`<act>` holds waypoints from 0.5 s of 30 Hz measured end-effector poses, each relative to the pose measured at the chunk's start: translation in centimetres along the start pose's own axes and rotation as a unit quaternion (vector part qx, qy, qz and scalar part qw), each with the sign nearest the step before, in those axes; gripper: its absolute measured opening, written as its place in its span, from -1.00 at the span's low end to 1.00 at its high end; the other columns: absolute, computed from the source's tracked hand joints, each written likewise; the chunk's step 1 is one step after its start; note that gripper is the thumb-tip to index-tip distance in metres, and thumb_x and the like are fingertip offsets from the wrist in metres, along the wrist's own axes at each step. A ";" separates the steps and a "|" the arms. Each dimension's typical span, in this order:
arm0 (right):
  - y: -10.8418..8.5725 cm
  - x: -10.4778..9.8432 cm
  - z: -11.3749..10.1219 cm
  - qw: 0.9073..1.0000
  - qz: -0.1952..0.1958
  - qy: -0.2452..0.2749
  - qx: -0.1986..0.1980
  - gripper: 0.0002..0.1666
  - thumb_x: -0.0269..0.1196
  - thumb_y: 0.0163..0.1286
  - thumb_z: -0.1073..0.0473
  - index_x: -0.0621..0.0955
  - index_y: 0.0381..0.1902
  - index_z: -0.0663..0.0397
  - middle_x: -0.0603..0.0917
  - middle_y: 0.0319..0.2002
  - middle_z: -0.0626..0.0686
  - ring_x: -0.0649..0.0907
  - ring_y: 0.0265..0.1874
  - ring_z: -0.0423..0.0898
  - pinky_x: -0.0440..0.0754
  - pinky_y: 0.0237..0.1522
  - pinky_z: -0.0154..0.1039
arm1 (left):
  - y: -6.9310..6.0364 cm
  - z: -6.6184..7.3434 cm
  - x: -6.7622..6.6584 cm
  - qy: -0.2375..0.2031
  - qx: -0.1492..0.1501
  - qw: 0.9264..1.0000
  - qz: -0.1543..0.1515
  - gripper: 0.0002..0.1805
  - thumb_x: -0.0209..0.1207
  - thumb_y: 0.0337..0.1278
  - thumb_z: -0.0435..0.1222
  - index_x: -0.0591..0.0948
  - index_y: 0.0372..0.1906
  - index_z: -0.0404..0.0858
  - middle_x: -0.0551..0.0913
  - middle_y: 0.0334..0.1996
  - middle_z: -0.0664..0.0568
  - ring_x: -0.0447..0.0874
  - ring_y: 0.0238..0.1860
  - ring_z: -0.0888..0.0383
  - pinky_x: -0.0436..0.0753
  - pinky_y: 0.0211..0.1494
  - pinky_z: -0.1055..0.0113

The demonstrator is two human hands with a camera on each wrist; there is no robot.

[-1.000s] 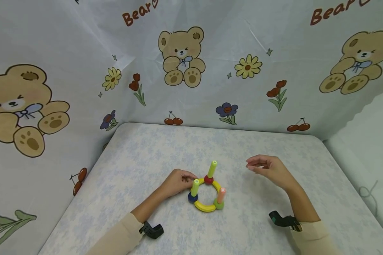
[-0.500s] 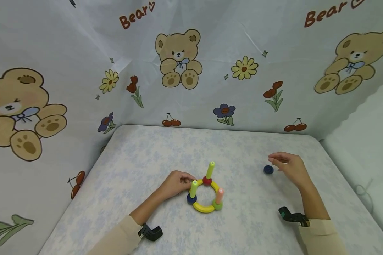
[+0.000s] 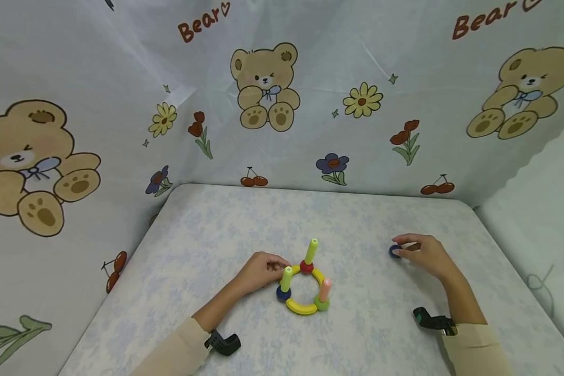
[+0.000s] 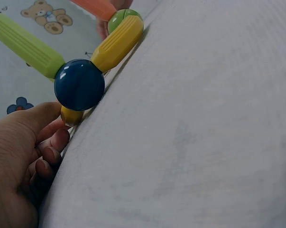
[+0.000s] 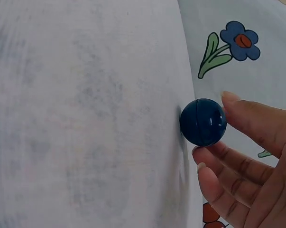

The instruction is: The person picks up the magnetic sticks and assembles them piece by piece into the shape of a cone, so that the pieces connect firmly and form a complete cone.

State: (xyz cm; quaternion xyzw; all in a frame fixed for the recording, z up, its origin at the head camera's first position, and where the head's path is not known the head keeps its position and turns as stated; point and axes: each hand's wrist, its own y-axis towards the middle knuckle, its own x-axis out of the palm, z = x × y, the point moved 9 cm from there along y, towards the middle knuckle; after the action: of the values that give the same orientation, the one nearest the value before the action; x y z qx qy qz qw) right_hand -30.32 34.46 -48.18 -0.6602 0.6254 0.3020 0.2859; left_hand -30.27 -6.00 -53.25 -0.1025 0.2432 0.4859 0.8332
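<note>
A small ring [image 3: 302,307] of curved yellow rods lies on the table, joined by red [image 3: 306,267], dark blue [image 3: 283,293] and green balls [image 3: 321,302]. Two lime sticks and a salmon stick [image 3: 326,289] rise from these balls. My left hand [image 3: 263,272] pinches the yellow rod [image 4: 70,117] at the ring's left side, beside the blue ball. Away to the right, my right hand [image 3: 426,256] holds a loose dark blue ball [image 5: 203,122] between thumb and fingers, low against the tabletop. In the head view the fingers partly cover it.
The table [image 3: 225,224] has a pale blue mottled cover. Behind it and on the left hangs a curtain [image 3: 305,141] printed with bears and flowers. Each wrist carries a black camera [image 3: 224,343]. A thin pale cord [image 3: 542,287] lies beyond the table's right edge.
My right hand has moved right from near the ring, then lowered and closed its fingers around the loose blue ball. The left hand and the ring stay in place.
</note>
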 end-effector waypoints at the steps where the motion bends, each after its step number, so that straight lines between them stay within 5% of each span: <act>1: 0.0 0.1 0.0 1.000 0.000 -0.002 -0.002 -0.53 0.45 0.33 0.06 0.70 0.12 0.16 0.68 0.08 0.29 0.67 -0.13 0.12 0.65 -0.38 -0.21 | 0.0 0.0 0.0 0.000 0.001 1.000 0.000 -0.86 0.30 0.33 -0.24 0.82 -0.13 -0.03 0.68 -0.50 0.21 0.38 -0.68 0.29 0.42 -0.59 0.41; 15: 0.1 1.2 -0.2 0.999 -0.016 -0.023 -0.037 -0.54 0.45 0.32 0.15 0.68 0.13 0.23 0.72 0.00 0.26 0.69 -0.12 0.13 0.66 -0.30 -0.27 | 0.1 -0.1 0.1 -0.010 -0.004 1.000 0.001 -0.86 0.31 0.31 -0.24 0.82 -0.12 -0.04 0.69 -0.50 0.19 0.38 -0.67 0.28 0.41 -0.59 0.41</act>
State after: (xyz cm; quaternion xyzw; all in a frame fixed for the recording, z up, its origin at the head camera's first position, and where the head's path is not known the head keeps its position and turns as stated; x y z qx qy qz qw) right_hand -30.41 33.57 -48.95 -0.6728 0.5966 0.3358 0.2806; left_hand -30.30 -5.93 -53.40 -0.1011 0.2329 0.4891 0.8345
